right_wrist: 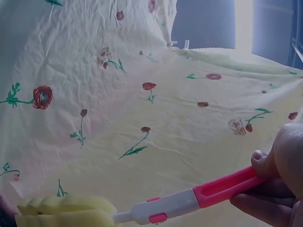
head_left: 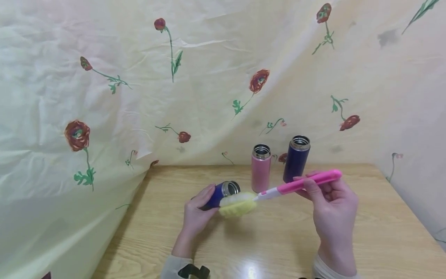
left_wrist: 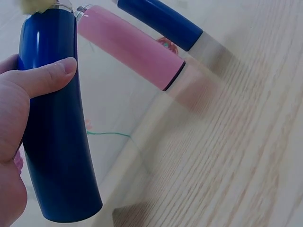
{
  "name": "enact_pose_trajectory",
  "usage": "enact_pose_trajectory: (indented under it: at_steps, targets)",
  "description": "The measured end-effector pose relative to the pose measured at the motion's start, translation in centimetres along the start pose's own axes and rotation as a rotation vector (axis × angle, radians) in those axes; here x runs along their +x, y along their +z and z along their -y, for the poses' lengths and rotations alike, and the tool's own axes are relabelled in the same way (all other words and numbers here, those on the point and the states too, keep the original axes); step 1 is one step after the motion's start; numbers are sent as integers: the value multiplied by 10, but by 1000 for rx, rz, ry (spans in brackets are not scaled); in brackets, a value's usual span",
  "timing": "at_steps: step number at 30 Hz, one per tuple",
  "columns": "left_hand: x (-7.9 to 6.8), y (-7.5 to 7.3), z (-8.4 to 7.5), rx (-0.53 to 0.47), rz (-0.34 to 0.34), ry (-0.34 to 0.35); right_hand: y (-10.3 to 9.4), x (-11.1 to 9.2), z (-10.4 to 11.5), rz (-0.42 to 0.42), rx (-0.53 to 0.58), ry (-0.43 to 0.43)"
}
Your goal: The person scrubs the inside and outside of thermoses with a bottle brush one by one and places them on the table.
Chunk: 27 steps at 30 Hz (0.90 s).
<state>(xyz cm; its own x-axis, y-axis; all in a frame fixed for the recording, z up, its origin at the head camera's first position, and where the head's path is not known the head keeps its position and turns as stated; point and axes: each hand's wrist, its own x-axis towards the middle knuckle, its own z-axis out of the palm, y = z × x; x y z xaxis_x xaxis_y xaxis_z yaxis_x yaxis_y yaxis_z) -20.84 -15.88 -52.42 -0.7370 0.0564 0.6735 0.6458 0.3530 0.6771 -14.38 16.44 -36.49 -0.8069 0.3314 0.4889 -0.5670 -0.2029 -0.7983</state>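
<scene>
My left hand (head_left: 198, 209) grips a dark blue bottle (left_wrist: 59, 123) round its body, and its bare metal mouth (head_left: 231, 188) tilts up to the right. In my right hand (head_left: 332, 205) is the pink handle of a bottle brush (head_left: 310, 182), pinched between thumb and fingers. The brush's yellow and white sponge head (head_left: 238, 207) overlaps the front of the bottle's mouth in the head view. The right wrist view shows the sponge head (right_wrist: 66, 210) at the lower left, joined to the handle by a white neck (right_wrist: 165, 208).
Behind the hands stand an uncapped pink bottle (head_left: 261, 170) and a second uncapped dark blue bottle (head_left: 296, 161), both upright on the wood-grain table (head_left: 265, 248). A cream cloth with printed flowers (head_left: 209, 97) hangs behind the table and along its left side.
</scene>
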Motion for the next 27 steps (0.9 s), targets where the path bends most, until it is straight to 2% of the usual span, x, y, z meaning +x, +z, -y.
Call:
enact_pose_trajectory:
  at_steps: [6, 14, 21, 27]
  targets:
    - [-1, 4, 1, -19, 40, 18, 3, -1, -1, -26, 4, 2]
    - [-3, 9, 0, 54, 53, 71, 8, 0, -4, -94, 50, -53]
    - [-3, 11, -7, 50, 108, 9, 10, 0, -4, -126, 52, -68]
    - [-3, 11, -8, 47, 75, -9, 10, 2, -7, -148, 49, -94]
